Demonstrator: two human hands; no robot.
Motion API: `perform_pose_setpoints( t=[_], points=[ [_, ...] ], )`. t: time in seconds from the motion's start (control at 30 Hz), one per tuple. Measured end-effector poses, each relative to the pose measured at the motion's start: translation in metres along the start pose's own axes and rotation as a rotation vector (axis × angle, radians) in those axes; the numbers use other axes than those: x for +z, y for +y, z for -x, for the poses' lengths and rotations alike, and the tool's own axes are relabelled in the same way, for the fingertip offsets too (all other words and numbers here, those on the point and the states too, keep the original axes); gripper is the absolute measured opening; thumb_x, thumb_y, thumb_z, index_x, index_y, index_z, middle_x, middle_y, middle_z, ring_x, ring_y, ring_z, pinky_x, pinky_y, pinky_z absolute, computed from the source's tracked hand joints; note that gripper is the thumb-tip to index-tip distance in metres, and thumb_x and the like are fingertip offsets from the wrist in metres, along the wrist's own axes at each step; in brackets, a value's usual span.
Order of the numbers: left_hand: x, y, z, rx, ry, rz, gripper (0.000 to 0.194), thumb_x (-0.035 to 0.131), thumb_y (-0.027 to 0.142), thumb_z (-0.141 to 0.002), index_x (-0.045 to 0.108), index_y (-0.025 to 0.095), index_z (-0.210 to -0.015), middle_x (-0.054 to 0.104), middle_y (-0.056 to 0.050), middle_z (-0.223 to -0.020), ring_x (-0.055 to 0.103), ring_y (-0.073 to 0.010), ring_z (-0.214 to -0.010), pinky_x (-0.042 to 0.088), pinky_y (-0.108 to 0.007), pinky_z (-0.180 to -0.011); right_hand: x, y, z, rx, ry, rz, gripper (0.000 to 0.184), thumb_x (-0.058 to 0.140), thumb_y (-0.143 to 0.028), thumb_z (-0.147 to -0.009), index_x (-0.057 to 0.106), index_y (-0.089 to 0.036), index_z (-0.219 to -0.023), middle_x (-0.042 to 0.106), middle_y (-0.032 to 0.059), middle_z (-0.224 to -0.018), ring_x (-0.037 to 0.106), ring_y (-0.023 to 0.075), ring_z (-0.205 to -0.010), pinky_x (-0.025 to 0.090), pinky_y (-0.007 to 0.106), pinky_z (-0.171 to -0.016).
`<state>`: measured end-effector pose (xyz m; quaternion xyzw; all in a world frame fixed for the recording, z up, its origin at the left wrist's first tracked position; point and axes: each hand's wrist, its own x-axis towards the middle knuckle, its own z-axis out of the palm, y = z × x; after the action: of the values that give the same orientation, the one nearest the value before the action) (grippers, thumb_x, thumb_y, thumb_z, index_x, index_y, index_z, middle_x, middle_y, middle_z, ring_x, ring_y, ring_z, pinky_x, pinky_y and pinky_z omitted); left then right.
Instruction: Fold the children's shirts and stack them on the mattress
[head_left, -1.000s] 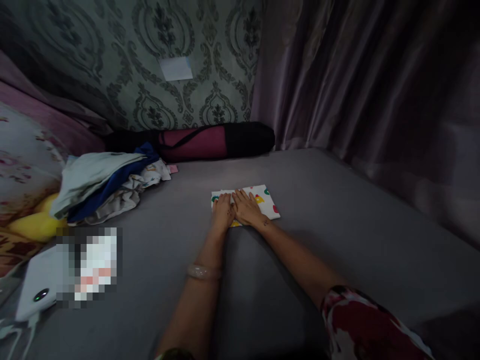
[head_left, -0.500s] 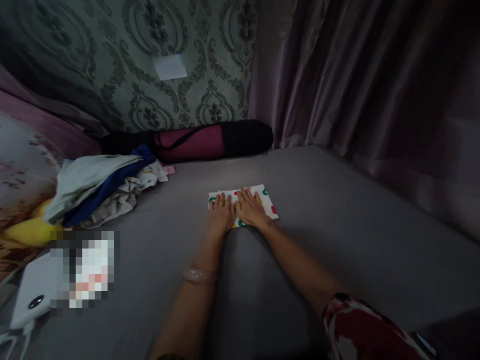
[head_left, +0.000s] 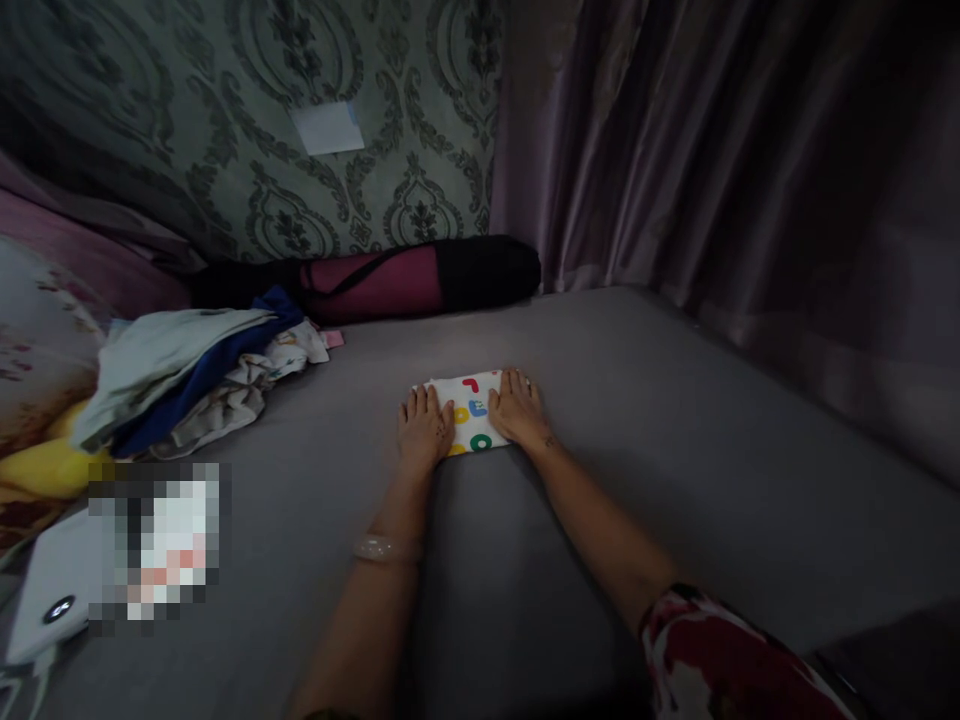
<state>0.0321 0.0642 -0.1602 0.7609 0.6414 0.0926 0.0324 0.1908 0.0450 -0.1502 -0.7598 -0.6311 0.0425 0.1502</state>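
A folded white cloth (head_left: 473,411) with a bright, multicoloured print lies flat on the grey bed sheet (head_left: 480,570). My left hand (head_left: 426,428) rests palm down on its left end, fingers stretched out and covering that edge. On the right end lies my right hand (head_left: 519,411), also flat, its fingers pointing away from me. The middle of the cloth shows between the two hands. Whether it is a garment or another kind of fabric piece, I cannot tell.
Loosely piled clothes (head_left: 195,370) lie to the left, beside a yellow plush-looking thing (head_left: 56,462). Nearer on the left is a white device (head_left: 56,575) with cables. A black and maroon long bag (head_left: 382,280) lies along the wall, and curtains (head_left: 622,150) hang on the right.
My hands have slid apart from the middle of the cloth to its two ends, uncovering the print between them. The view has shifted slightly.
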Motion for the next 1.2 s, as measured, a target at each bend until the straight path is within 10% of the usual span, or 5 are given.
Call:
perform_pose_setpoints(
  t=[0.33, 0.57, 0.73, 0.93, 1.2],
  points=[
    [-0.023, -0.001, -0.006, 0.063, -0.024, -0.097, 0.055, 0.023, 0.043, -0.098, 0.050, 0.010, -0.132, 0.051, -0.020, -0.139, 0.046, -0.0327, -0.129, 0.029, -0.052, -0.108, -0.008, 0.005, -0.012, -0.042, -0.051, 0.075, 0.054, 0.033, -0.036, -0.097, 0.046, -0.001, -0.136, 0.046, 0.0230, -0.142, 0.038, 0.0330, -0.132, 0.022, 0.047, -0.110],
    [-0.052, -0.015, -0.081, 0.052, -0.338, -0.086, 0.025, 0.056, 0.030, -0.084, 0.065, 0.018, -0.104, 0.065, -0.014, -0.120, 0.059, -0.0302, -0.113, 0.044, -0.042, -0.094, -0.040, 0.026, -0.061, -0.175, -0.236, 0.073, 0.030, 0.047, -0.029, -0.094, 0.062, -0.014, -0.114, 0.060, 0.0163, -0.124, 0.052, 0.0252, -0.119, 0.034, 0.034, -0.101],
    [-0.054, -0.022, -0.115, 0.084, -0.481, 0.020, 0.038, 0.072, 0.029, -0.068, 0.066, 0.017, -0.104, 0.071, -0.008, -0.108, 0.067, -0.0190, -0.095, 0.050, -0.019, -0.074, -0.051, 0.033, -0.092, -0.177, -0.405, 0.041, 0.034, 0.065, -0.032, -0.081, 0.064, -0.021, -0.113, 0.064, 0.0098, -0.121, 0.059, 0.0233, -0.109, 0.045, 0.029, -0.087],
    [-0.047, -0.024, -0.125, 0.091, -0.559, 0.135, 0.048, 0.070, 0.023, -0.060, 0.065, 0.014, -0.107, 0.073, -0.007, -0.095, 0.068, -0.0194, -0.084, 0.051, -0.020, -0.066, -0.053, 0.028, -0.111, -0.163, -0.595, -0.053, 0.030, 0.072, -0.022, -0.070, 0.069, -0.020, -0.100, 0.072, 0.0053, -0.093, 0.066, 0.0199, -0.076, 0.049, 0.026, -0.062],
    [-0.056, -0.025, -0.109, 0.100, -0.529, 0.268, 0.027, 0.064, 0.019, -0.060, 0.065, 0.016, -0.086, 0.071, -0.004, -0.086, 0.066, -0.0201, -0.086, 0.050, -0.022, -0.069, -0.058, 0.031, -0.103, -0.193, -0.515, -0.155, 0.027, 0.070, -0.019, -0.071, 0.067, -0.018, -0.097, 0.070, 0.0060, -0.094, 0.065, 0.0179, -0.077, 0.049, 0.024, -0.062]
  ],
)
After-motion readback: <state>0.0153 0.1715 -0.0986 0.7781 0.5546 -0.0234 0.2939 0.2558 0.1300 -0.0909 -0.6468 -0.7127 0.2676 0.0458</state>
